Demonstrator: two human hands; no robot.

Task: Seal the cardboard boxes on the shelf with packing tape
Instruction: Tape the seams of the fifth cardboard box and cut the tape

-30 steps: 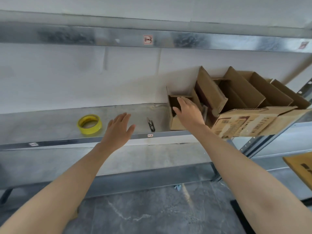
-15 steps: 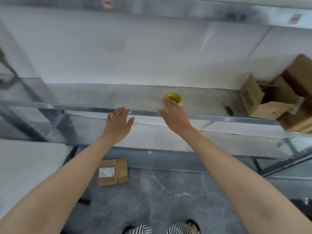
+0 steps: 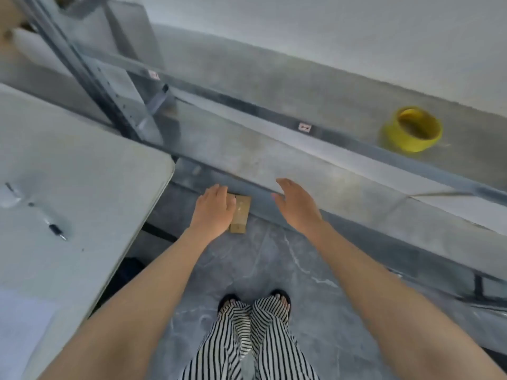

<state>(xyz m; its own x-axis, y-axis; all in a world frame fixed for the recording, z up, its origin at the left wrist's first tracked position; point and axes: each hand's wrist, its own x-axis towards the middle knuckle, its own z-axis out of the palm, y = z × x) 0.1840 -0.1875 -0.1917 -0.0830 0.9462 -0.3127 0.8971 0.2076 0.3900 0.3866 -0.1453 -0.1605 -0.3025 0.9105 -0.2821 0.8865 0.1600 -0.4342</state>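
A small flat cardboard box (image 3: 241, 215) lies on the grey floor below the metal shelf. My left hand (image 3: 214, 210) hangs over its left part with relaxed fingers and hides that side; I cannot tell if it touches the box. My right hand (image 3: 297, 205) is stretched out to the right of the box, fingers straight, holding nothing. A yellow roll of packing tape (image 3: 411, 129) sits on the shelf (image 3: 274, 86) at the upper right, far from both hands. The open boxes on the shelf are out of view.
A white table (image 3: 68, 187) with a small dark pen-like item (image 3: 57, 232) stands at the left. The shelf's metal upright (image 3: 90, 80) rises at the upper left. The lower shelf's front rail (image 3: 356, 160) crosses above the hands. My striped trousers and sandals (image 3: 255, 319) are below.
The view swung left and down from the shelf to the floor. My right hand left the open box on the shelf, and both hands dropped toward the small box on the floor.
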